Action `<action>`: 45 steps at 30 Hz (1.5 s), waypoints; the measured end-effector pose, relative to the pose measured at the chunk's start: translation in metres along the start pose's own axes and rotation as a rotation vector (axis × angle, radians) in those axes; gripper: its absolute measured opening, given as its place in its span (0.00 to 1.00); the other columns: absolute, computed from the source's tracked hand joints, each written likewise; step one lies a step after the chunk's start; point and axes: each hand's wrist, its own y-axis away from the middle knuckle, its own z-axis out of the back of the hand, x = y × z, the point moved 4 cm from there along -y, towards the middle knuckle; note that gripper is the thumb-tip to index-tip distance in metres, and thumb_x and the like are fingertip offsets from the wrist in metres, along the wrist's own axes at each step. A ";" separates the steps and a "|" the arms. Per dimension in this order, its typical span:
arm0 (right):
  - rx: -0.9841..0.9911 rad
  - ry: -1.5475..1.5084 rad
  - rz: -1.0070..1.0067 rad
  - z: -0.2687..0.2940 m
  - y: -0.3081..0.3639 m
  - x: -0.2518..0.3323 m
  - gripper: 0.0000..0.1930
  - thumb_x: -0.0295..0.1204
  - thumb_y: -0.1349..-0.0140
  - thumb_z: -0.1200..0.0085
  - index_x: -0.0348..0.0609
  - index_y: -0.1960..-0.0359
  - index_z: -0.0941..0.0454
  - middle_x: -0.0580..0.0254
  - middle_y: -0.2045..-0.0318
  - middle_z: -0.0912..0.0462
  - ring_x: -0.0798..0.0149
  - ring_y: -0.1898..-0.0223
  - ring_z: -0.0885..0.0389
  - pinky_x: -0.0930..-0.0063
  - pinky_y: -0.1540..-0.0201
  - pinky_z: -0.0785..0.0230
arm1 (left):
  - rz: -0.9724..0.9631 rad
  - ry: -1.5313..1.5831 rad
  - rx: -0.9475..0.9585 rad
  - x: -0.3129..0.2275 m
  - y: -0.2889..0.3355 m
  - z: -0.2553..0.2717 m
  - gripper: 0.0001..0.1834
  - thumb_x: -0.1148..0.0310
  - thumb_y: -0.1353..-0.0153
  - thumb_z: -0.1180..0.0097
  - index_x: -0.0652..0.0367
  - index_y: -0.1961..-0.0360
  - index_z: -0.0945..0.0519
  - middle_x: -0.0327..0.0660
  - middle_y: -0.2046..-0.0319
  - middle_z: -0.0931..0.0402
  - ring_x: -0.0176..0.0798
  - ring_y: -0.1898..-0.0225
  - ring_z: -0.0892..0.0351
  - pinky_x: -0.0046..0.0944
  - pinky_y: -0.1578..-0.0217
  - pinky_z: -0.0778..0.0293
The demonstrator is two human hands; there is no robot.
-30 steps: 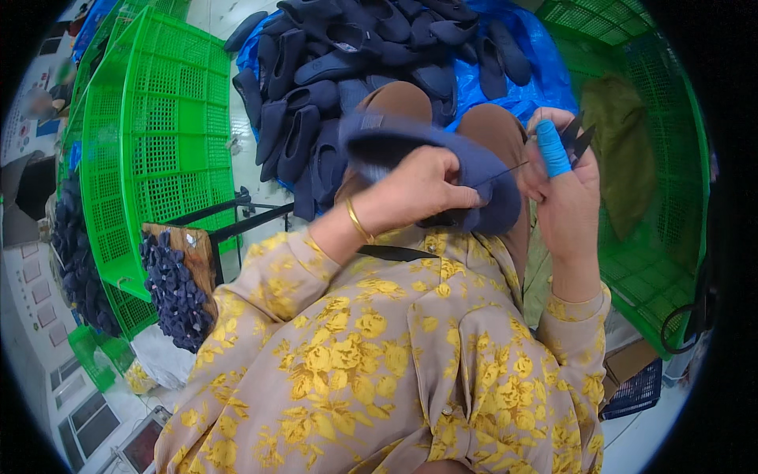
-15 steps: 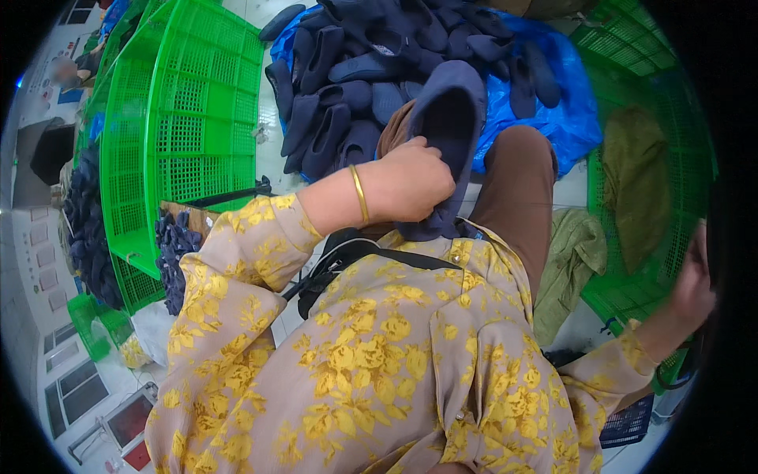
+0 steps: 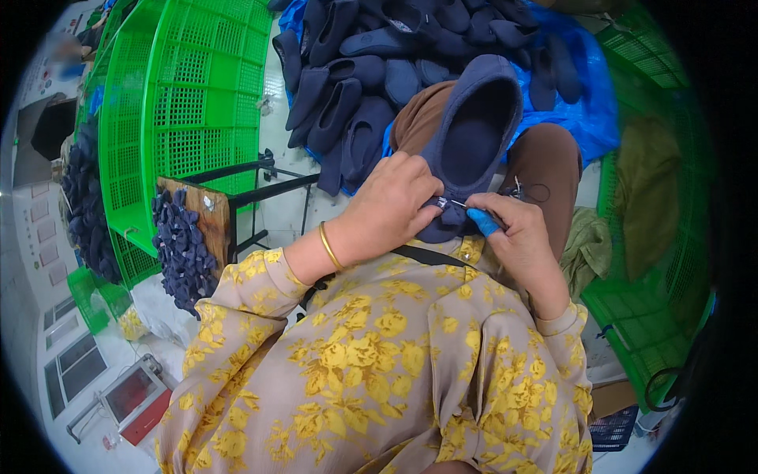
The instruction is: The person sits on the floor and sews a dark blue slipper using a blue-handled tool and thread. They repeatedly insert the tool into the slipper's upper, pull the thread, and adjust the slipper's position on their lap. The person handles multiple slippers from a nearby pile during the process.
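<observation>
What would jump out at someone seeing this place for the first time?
Probably the heap of dark blue shoes on a blue plastic sheet at the top, with bright green baskets on either side. Next, the single dark blue shoe over the person's lap, with the left hand and right hand at its near end. The yellow-flowered shirt fills the lower middle.

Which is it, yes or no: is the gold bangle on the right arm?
No, the bangle circles the left arm, just behind the left hand on the shoe.
</observation>
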 end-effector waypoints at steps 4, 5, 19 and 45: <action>0.080 -0.007 -0.005 0.001 0.000 0.001 0.22 0.10 0.55 0.50 0.35 0.56 0.19 0.47 0.62 0.16 0.52 0.60 0.15 0.68 0.55 0.24 | 0.010 0.082 0.030 0.007 0.000 -0.003 0.11 0.74 0.50 0.34 0.60 0.65 0.21 0.42 0.66 0.29 0.47 0.61 0.30 0.41 0.59 0.32; 0.089 -0.003 -0.002 0.002 -0.001 0.000 0.22 0.10 0.56 0.51 0.35 0.56 0.19 0.46 0.61 0.16 0.51 0.60 0.16 0.68 0.54 0.24 | 0.007 0.097 0.035 0.007 -0.001 -0.004 0.11 0.74 0.50 0.34 0.60 0.65 0.21 0.42 0.66 0.29 0.47 0.61 0.31 0.41 0.59 0.32; 0.226 0.038 0.012 0.005 -0.012 0.010 0.22 0.11 0.57 0.51 0.36 0.58 0.18 0.46 0.64 0.16 0.48 0.62 0.16 0.65 0.58 0.24 | -0.035 0.217 0.043 0.013 0.001 -0.008 0.10 0.74 0.49 0.35 0.60 0.64 0.21 0.42 0.65 0.28 0.46 0.60 0.30 0.40 0.56 0.32; 0.221 -0.002 0.077 -0.006 -0.004 -0.006 0.24 0.10 0.54 0.52 0.41 0.54 0.19 0.48 0.60 0.16 0.48 0.57 0.17 0.65 0.53 0.25 | -0.082 0.351 0.065 0.022 0.002 -0.013 0.09 0.74 0.47 0.37 0.57 0.63 0.20 0.40 0.65 0.27 0.44 0.59 0.28 0.39 0.55 0.34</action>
